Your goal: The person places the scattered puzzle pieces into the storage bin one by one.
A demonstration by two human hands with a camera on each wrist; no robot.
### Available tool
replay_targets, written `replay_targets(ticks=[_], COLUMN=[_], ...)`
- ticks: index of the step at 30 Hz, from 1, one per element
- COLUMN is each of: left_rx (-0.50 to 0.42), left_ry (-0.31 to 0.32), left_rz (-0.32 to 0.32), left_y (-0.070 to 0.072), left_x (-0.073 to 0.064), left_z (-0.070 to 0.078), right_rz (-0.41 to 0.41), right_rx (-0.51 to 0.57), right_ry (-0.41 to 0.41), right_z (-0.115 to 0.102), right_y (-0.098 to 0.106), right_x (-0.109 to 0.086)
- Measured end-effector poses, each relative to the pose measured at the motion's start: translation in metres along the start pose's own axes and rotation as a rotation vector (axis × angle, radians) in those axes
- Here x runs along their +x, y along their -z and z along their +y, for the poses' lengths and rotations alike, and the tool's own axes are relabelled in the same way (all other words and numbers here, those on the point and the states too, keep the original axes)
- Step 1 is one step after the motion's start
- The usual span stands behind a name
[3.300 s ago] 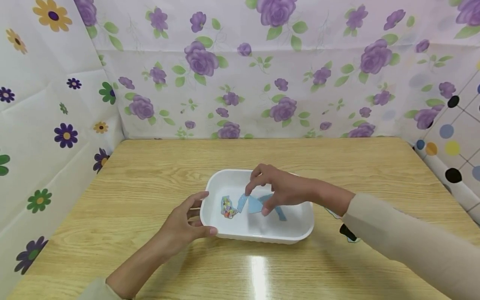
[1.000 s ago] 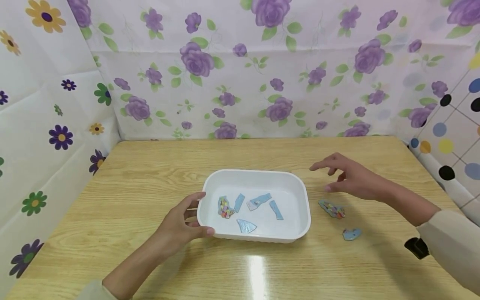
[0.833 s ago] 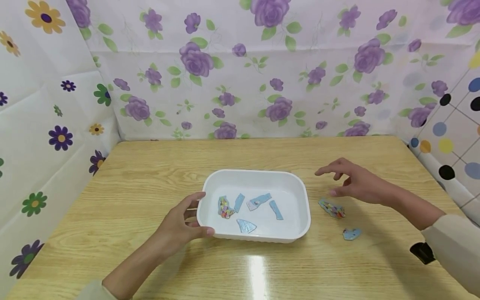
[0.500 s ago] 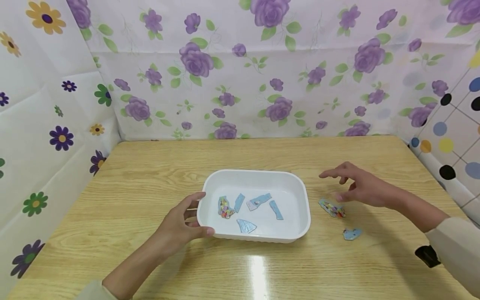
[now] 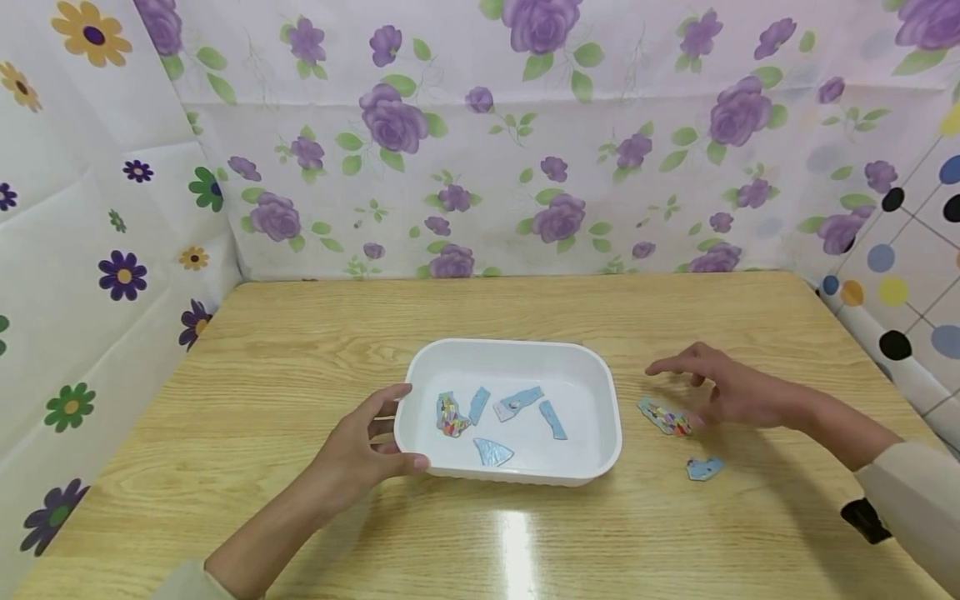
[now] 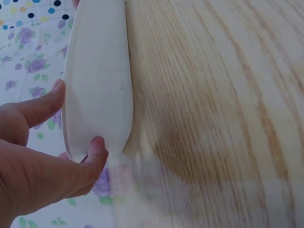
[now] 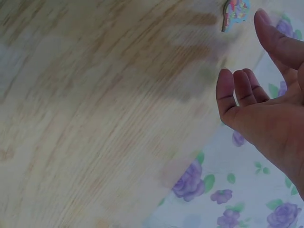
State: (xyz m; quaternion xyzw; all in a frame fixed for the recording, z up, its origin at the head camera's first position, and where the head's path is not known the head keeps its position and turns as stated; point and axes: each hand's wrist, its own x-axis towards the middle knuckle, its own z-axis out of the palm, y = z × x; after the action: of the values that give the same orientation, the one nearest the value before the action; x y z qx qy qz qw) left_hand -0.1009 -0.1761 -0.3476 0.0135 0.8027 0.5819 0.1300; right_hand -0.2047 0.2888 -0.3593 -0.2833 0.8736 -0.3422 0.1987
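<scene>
A white plastic tray (image 5: 592,467) stands on the wooden table in the head view. My left hand (image 5: 360,446) holds its left end, thumb along the front rim and fingers round the side; the left wrist view shows fingertips on the tray's wall. Inside lie several flat irregular pieces like puzzle pieces: a multicoloured piece (image 5: 452,415), a triangular blue piece (image 5: 492,452) and narrow light blue ones. To the tray's right, my right hand (image 5: 738,396) hovers with loosely bent, spread fingers, its thumb by another multicoloured piece (image 5: 663,416). Nothing is between its fingers.
A smaller blue piece (image 5: 704,468) lies on the table (image 5: 315,333) nearer to me, below the right hand. Flower-printed sheeting (image 5: 480,167) rises behind the table and at the left; a dotted sheet (image 5: 907,283) borders the right.
The right hand has left the tray, where a blue piece was under it, and moved right, then down toward the multicoloured piece on the table. The left hand keeps its hold.
</scene>
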Motion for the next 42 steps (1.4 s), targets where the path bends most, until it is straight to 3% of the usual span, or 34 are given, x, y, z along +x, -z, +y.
replay_targets(ticks=[15, 25, 42], left_rx=[0.013, -0.002, 0.0], left_ry=[-0.006, 0.0, 0.001], left_rz=[0.009, 0.001, -0.001], left_y=[0.0, 0.0, 0.0], left_x=[0.0, 0.0, 0.0], left_z=[-0.001, 0.001, 0.001], right_rz=[-0.028, 0.023, 0.049], right_rx=[-0.049, -0.154, -0.158], right_ry=[0.067, 0.177, 0.166], right_z=[0.01, 0.02, 0.024], right_y=[-0.008, -0.015, -0.017], right_x=[0.0, 0.006, 0.005])
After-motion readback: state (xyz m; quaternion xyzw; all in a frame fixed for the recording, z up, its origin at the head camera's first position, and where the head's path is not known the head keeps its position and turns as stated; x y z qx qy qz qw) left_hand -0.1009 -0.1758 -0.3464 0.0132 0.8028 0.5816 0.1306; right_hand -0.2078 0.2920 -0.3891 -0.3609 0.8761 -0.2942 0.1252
